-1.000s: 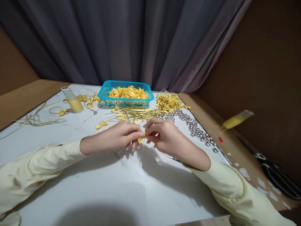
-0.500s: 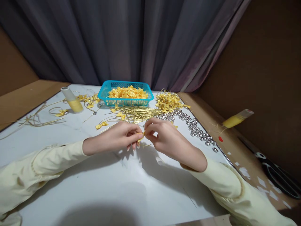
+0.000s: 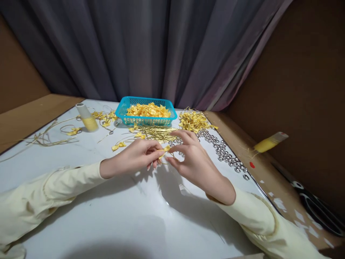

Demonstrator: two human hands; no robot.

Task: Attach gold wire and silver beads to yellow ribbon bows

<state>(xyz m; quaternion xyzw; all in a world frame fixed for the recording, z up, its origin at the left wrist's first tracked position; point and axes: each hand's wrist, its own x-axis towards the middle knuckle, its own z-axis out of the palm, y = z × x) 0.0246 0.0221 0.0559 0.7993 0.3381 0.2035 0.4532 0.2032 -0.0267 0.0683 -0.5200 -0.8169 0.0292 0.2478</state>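
Observation:
Between thumb and fingers, my left hand (image 3: pixel 142 154) pinches a small yellow ribbon bow (image 3: pixel 166 148) with a thin gold cord trailing from it. My right hand (image 3: pixel 187 153) hovers just right of the bow, fingers spread apart; whether a fingertip still touches the bow or cord is unclear. Gold cords (image 3: pixel 159 133) lie in a bundle behind both hands. Silver rings or beads (image 3: pixel 223 149) are scattered to the right of my right hand. A loose yellow bow (image 3: pixel 118 146) rests on the table left of my left hand.
A blue basket (image 3: pixel 147 121) of yellow bows stands at the back, with a pile of corded bows (image 3: pixel 194 121) to its right. Yellow thread spools stand at left (image 3: pixel 87 118) and lie at right (image 3: pixel 271 142). Black-handled scissors (image 3: pixel 318 212) lie on the right ledge among paper scraps.
My right hand has opened from its pinch, its fingers spreading away from the bow. My left hand keeps its hold, and more of the bow shows. The view has shifted slightly.

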